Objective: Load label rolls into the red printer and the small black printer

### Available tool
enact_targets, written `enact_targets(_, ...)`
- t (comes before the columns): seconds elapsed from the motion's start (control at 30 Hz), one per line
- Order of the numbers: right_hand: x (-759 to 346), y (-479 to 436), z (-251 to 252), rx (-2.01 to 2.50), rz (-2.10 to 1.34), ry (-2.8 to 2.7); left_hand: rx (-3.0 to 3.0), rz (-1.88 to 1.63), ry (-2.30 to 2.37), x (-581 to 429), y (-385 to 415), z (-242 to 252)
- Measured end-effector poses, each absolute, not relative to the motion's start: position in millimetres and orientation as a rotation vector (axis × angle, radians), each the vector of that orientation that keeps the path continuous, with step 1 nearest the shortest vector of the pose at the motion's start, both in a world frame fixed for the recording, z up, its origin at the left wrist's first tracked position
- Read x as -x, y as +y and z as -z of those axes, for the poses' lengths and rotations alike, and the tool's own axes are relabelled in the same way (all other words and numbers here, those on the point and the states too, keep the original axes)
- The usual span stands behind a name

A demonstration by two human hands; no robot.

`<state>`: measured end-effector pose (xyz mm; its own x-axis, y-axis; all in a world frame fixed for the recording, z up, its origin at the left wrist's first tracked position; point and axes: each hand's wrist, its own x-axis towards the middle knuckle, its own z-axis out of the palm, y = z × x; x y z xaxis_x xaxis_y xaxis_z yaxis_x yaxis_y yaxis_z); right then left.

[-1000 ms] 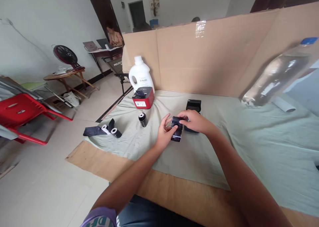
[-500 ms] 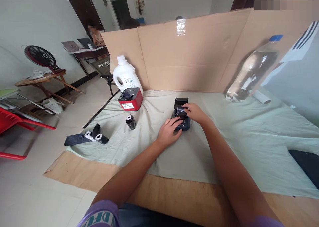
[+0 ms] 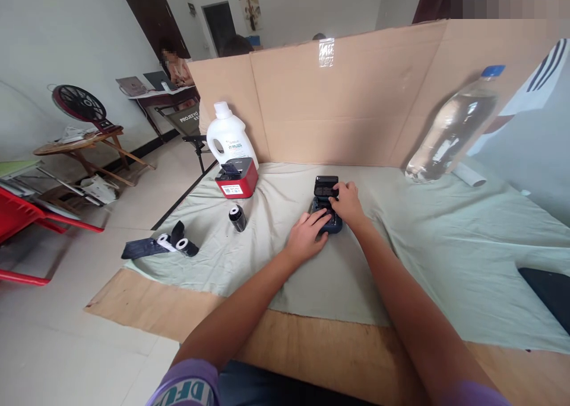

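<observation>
A small black portable printer (image 3: pixel 329 225) lies on the cloth with its lid (image 3: pixel 326 183) raised at the far end. My left hand (image 3: pixel 306 236) grips the printer's near left side, its fingers stretched over the top and the thumb by the front edge. My right hand (image 3: pixel 350 206) is closed at the right edge of the raised lid, fingertips and thumb near the hinge. My fingers hide part of the printer's inside. To the left, a black roll with a white core (image 3: pixel 237 218) stands tilted on the cloth.
More black rolls (image 3: pixel 187 247) lie at the left with a strip unwound. A red and black box-shaped device (image 3: pixel 237 180) stands before a white jug (image 3: pixel 231 134). A cardboard panel (image 3: pixel 329 109) closes the back; a big clear bottle (image 3: pixel 454 127) leans right. A dark flat object (image 3: pixel 547 293) lies far right.
My right hand has shifted from the dark, shiny roll-like part inside the printer to the raised lid's edge. My left hand stays on the printer. The view has moved slightly.
</observation>
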<state>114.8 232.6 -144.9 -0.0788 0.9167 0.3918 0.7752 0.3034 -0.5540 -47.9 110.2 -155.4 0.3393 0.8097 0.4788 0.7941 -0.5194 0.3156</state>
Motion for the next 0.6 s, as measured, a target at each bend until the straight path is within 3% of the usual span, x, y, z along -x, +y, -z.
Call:
enact_targets(0.37, -124.3, 229.4, 114.9, 1.247, -0.61, -1.881, -2.59, -0.938, 1.511, 48.5, 109.6, 157.3)
enact_targets(0.6, -124.6, 220.8, 105.9, 1.507, -0.746, -2.059, -2.567, -0.972, 1.508, 49.1, 106.5, 154.1)
